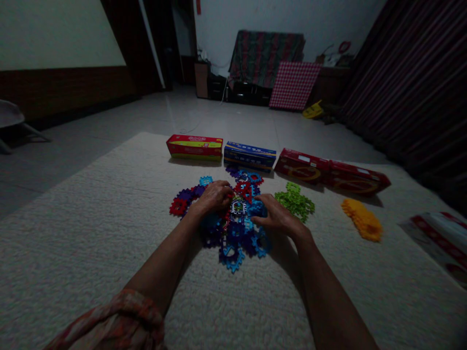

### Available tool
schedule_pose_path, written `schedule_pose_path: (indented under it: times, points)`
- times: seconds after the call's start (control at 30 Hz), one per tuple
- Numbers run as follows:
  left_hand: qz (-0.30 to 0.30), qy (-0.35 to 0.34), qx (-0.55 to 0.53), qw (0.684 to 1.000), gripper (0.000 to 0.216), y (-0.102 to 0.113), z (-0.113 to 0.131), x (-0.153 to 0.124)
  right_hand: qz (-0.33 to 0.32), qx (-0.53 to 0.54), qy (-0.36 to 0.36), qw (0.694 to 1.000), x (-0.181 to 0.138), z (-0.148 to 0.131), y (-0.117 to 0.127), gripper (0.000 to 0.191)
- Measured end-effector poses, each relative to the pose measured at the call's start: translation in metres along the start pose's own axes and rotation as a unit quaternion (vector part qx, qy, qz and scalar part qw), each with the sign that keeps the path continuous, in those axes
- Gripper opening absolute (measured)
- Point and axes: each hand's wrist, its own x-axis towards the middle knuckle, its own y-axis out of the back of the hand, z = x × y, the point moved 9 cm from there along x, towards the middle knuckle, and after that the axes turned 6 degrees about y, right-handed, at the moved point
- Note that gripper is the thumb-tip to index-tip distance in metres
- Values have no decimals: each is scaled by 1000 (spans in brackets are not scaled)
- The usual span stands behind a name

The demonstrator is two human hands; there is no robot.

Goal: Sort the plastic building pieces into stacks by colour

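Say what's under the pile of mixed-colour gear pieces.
The pile of gear pieces lies on the pale mat, visible around its edges. Anything directly beneath the pieces is covered and cannot be seen.

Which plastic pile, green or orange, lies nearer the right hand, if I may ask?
The lime-green toothed plastic pile, beside the right hand; the orange toothed pile sits farther right.

Dim light, pale tiled floor [120, 114], white far wall [328, 24], patterned cloth [268, 56] above a black cabinet [250, 92]; at right, probably a striped curtain [412, 73]
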Motion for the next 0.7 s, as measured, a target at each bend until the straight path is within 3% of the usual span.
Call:
schedule_pose_path:
  times: [0.17, 0.33, 0.7]
  points:
    - [4, 9, 28, 1000, 31, -13, 7, 1, 19, -62, 17, 998, 8, -25, -10, 55]
    - [-4, 41, 49, 998, 36, -25, 1, 1, -15, -125, -1, 992, 8, -34, -20, 52]
    - [-14, 35, 11, 999, 22, -22, -1, 2, -37, -64, 13, 997, 7, -40, -20, 39]
